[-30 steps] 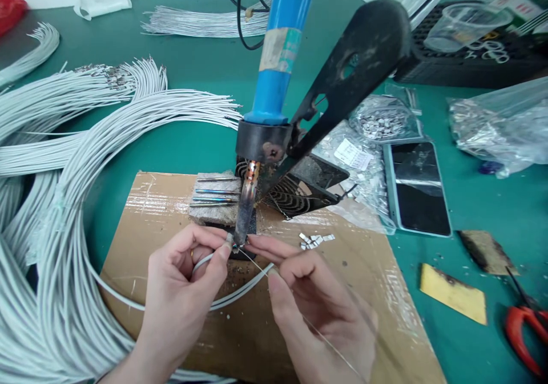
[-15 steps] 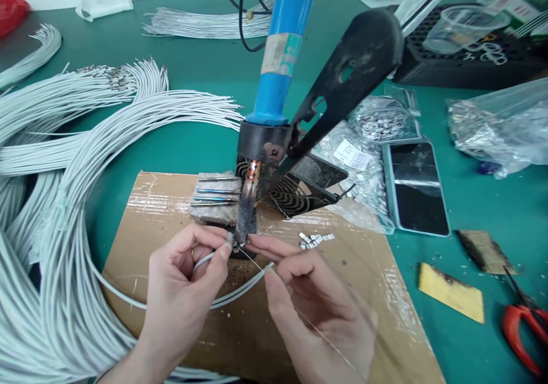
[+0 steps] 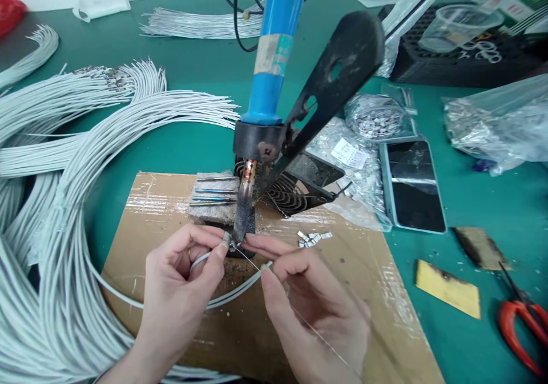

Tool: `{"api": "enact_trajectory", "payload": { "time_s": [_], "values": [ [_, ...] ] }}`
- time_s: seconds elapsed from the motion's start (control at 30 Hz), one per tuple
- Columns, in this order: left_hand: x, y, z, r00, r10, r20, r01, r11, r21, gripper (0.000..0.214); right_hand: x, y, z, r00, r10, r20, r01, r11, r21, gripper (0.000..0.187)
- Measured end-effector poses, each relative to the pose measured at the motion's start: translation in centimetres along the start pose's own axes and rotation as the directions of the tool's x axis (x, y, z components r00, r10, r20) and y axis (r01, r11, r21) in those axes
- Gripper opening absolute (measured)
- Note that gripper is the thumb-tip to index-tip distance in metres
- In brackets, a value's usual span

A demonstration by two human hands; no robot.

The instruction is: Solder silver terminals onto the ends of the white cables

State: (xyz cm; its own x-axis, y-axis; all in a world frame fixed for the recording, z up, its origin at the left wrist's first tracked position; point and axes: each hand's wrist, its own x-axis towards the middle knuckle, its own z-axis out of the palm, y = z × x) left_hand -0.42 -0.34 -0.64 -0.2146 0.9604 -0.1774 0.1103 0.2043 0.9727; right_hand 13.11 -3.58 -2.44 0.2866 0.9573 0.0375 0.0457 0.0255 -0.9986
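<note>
My left hand (image 3: 180, 287) pinches the end of a white wire (image 3: 233, 290) right under the tip of a blue-handled soldering iron (image 3: 268, 81) fixed in a black stand (image 3: 329, 81). My right hand (image 3: 314, 304) pinches a thin strand of solder wire (image 3: 317, 335) and holds its end against the iron's tip (image 3: 242, 224). Both hands rest over a taped cardboard sheet (image 3: 377, 292). The white wire loops away between my hands to the left.
Big bundles of white wires (image 3: 64, 161) fill the left side of the green table. A phone (image 3: 413, 184), bags of small metal parts (image 3: 379, 118), a yellow sponge (image 3: 447, 295) and red scissors (image 3: 520, 330) lie at the right. Small metal clips (image 3: 312, 237) sit on the cardboard.
The view has shifted slightly left. Both hands stay at the iron's tip with only tiny movement.
</note>
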Motion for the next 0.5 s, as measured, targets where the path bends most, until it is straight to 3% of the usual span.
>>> {"api": "enact_trajectory", "payload": {
  "time_s": [0.5],
  "values": [
    [-0.12, 0.27, 0.48, 1.0, -0.001, -0.017, 0.001, 1.0, -0.024, 0.01, -0.06, 0.02, -0.04, 1.0, 0.018, -0.008, -0.018, 0.999, 0.027, 0.022]
  ]
}}
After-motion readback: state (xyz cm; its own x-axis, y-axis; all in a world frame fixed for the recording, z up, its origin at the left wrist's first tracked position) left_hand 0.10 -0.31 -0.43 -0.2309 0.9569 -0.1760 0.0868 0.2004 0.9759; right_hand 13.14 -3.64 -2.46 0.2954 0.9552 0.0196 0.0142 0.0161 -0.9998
